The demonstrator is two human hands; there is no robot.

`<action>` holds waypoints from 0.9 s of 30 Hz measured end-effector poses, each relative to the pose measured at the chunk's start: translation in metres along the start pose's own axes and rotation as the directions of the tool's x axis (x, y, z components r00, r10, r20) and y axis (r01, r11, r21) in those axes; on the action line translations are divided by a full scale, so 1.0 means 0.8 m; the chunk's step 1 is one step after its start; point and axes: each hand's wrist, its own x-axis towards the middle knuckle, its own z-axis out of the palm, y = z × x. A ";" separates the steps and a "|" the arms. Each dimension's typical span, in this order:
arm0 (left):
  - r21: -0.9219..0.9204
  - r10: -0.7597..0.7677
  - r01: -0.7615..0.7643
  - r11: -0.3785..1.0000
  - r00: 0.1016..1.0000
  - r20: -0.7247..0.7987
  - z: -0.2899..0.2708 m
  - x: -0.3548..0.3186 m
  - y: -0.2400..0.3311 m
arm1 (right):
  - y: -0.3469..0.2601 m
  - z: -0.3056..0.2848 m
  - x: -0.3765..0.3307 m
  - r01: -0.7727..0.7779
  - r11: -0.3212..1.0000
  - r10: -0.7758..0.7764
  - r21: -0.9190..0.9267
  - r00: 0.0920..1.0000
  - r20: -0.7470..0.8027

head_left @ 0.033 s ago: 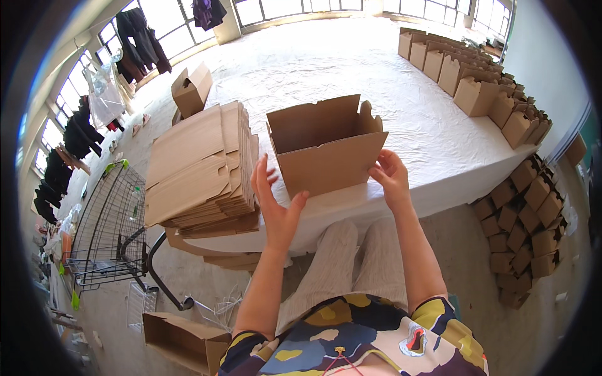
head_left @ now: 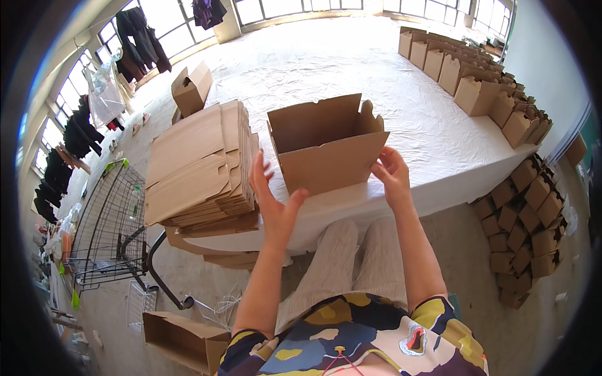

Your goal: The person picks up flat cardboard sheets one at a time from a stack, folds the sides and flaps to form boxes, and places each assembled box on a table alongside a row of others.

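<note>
An upright brown cardboard box (head_left: 332, 164) stands with its top uncovered near the front edge of the white-covered table. Beside its left end is my left hand (head_left: 276, 207), fingers spread, the thumb close to the lower front panel. Whether that thumb touches the cardboard I cannot tell. At the box's right front corner, my right hand (head_left: 395, 178) has bent fingers, with thumb and fingertips against the edge. Just left of my left hand lies a thick stack of flattened cardboard boxes (head_left: 188, 166).
The table (head_left: 276, 69) bears rows of folded boxes (head_left: 473, 94) at far right. Another box (head_left: 192, 89) sits beyond the stack. Small boxes (head_left: 520, 225) are piled on the right floor. At left are a wire cart (head_left: 106, 232) and, lower, an open box (head_left: 185, 341).
</note>
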 end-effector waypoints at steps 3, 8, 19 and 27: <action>-0.125 -0.037 0.034 0.992 0.999 -0.020 -0.005 0.036 -0.012 | -0.020 0.014 0.015 0.113 0.991 -0.111 -0.071 0.993 0.025; -0.307 -0.178 0.190 0.932 0.982 0.065 -0.006 0.085 -0.014 | -0.062 0.040 0.044 0.230 0.931 -0.205 -0.283 0.972 0.117; -0.284 -0.108 0.143 0.948 0.985 0.136 0.016 0.087 -0.019 | -0.044 0.059 0.050 0.114 0.980 -0.100 -0.165 0.991 0.092; -0.169 -0.022 0.035 0.985 0.997 0.079 0.005 0.087 -0.018 | -0.065 0.045 0.064 0.210 0.959 -0.179 -0.191 0.970 0.166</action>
